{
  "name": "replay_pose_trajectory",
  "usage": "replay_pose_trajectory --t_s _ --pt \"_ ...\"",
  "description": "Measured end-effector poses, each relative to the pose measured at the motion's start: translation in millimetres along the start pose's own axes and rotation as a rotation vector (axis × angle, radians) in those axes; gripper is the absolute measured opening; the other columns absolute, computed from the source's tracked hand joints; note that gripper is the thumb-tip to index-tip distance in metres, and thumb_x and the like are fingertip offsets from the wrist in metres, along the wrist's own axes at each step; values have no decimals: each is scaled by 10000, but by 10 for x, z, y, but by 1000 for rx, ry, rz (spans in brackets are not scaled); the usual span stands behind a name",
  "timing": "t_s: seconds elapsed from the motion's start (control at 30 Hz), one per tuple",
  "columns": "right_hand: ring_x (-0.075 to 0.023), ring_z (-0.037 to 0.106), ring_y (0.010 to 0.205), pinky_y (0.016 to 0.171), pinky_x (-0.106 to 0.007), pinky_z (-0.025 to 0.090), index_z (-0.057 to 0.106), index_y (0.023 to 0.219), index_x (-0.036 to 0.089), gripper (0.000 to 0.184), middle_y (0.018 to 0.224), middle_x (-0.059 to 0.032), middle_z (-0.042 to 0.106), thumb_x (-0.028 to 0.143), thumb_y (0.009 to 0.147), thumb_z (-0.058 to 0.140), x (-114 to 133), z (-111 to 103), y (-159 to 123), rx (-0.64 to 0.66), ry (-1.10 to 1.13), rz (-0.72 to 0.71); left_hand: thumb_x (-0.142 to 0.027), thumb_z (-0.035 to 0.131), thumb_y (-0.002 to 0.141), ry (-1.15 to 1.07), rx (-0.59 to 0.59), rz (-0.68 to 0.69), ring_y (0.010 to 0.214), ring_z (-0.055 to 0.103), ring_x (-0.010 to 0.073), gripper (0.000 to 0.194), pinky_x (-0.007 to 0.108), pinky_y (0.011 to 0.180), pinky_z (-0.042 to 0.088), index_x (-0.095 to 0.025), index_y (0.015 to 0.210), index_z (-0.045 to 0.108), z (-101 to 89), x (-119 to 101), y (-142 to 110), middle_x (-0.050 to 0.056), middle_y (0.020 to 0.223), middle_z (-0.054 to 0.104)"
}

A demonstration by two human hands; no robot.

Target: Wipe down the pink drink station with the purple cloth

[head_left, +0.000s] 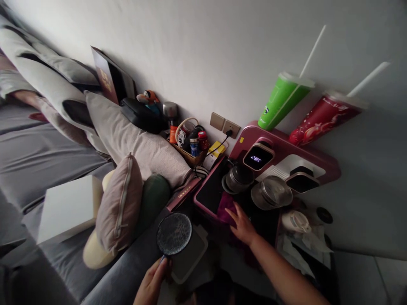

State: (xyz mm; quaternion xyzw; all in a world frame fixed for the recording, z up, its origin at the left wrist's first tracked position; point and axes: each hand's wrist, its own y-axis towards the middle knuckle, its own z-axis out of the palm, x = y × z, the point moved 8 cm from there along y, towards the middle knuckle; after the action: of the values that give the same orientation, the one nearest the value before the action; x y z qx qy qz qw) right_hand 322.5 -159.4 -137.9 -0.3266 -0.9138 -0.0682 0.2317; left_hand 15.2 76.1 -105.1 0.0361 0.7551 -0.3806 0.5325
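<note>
My left hand is closed round the base of a round dark cup, its speckled inside facing the camera. My right hand reaches forward with fingers stretched out, resting on a magenta cloth that lies on the dark tray of a pink tea machine. Just beyond the fingers stand a small steel pot and a steel kettle with a lid. The machine's display is lit.
A green cup and a red cup with straws stand on top of the machine. A wicker basket of small bottles sits by the wall socket. Cushions and a grey sofa fill the left.
</note>
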Motion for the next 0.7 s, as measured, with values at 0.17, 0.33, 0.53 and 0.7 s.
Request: replay_pose_trajectory --t_s 0.17,0.33,0.53,0.7 --pt "-370 392 1616 1277 -588 435 579 1594 284 732 1776 -137 350 212 870 658 -699 -322 -846 -37 -13 167 -1023 598 611 104 247 61 654 472 240 776 406 679 486 -254 522 549 636 -354 279 25 606 514" --pt "-390 468 1568 1263 -568 469 602 1581 299 762 1729 -157 428 214 830 699 -920 -441 -1160 -84 -89 199 -1010 579 676 96 330 114 666 447 210 774 358 668 451 -245 568 521 1214 -520 553 13 635 488" --pt "-379 436 1589 1269 -598 441 570 1593 265 755 1749 -178 385 226 846 669 -925 -407 -1124 -99 -134 187 -958 563 779 117 381 183 687 460 182 752 311 687 433 -226 610 534 1628 -557 767 5 653 509" --pt "-366 402 1610 1284 -585 421 538 1614 293 788 1769 -162 347 234 845 701 -978 -377 -1146 -79 -109 203 -950 536 797 119 404 157 623 429 169 736 306 599 406 -231 638 517 1817 -493 944 -11 633 472"
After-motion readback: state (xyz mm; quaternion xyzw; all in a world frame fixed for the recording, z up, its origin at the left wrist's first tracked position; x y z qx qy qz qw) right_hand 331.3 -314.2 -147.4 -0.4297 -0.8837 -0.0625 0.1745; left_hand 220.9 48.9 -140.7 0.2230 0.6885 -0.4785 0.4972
